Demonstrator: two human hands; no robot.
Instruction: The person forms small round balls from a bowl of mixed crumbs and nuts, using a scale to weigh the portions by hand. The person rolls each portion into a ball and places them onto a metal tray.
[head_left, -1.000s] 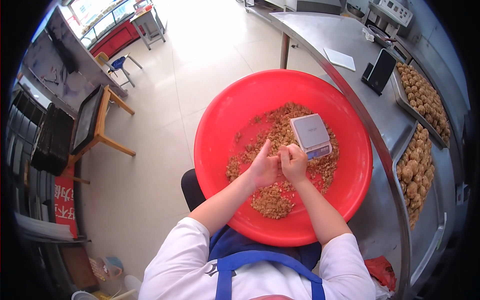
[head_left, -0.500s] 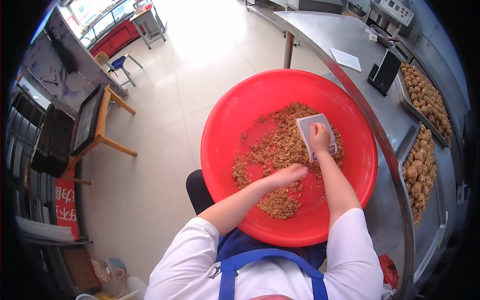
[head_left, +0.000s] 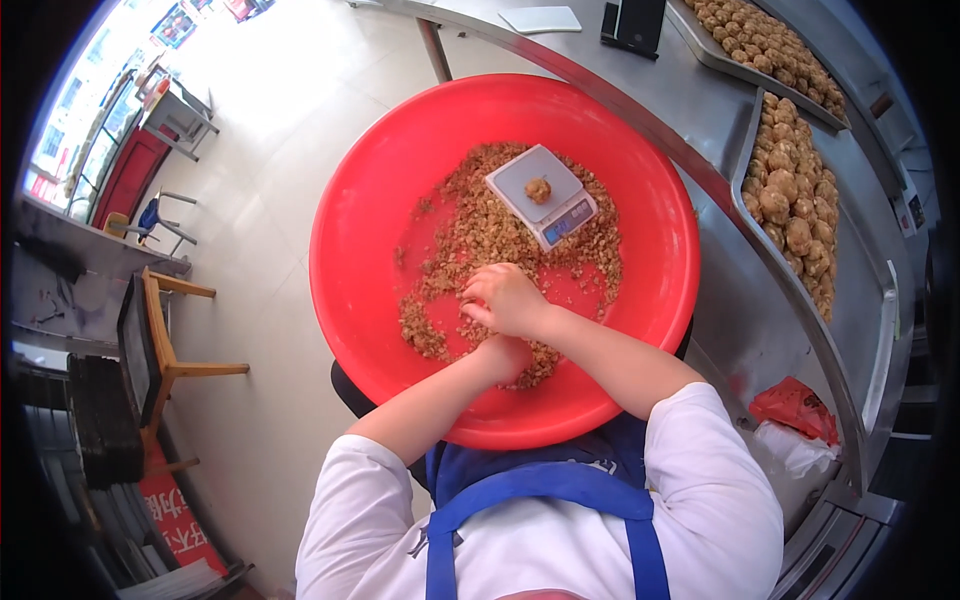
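Note:
A wide red plastic basin [head_left: 345,215] sits in front of me with a crumbly brown mixture [head_left: 470,215] spread over its bottom. On the mixture stands a small white kitchen scale [head_left: 512,180], slightly turned, bearing one round brown ball [head_left: 538,190]. My right hand [head_left: 507,300] reaches leftward just above the crumbs, its fingers bent and apart, with nothing clear between them. Just nearer to me, my left hand [head_left: 505,357] is low against the mixture. Its fingers are hidden, so what they hold does not show.
A steel table [head_left: 715,265] borders the basin on the right, carrying trays of brown balls [head_left: 790,190], a phone on a stand [head_left: 632,27] and a white flat board [head_left: 540,19]. Red and white plastic bags [head_left: 795,410] lie at lower right. A wooden stand [head_left: 165,340] is at left.
My right hand has left the scale and come down beside my left hand; a ball now shows on the scale. My left hand has moved nearer to me. The whole view has shifted.

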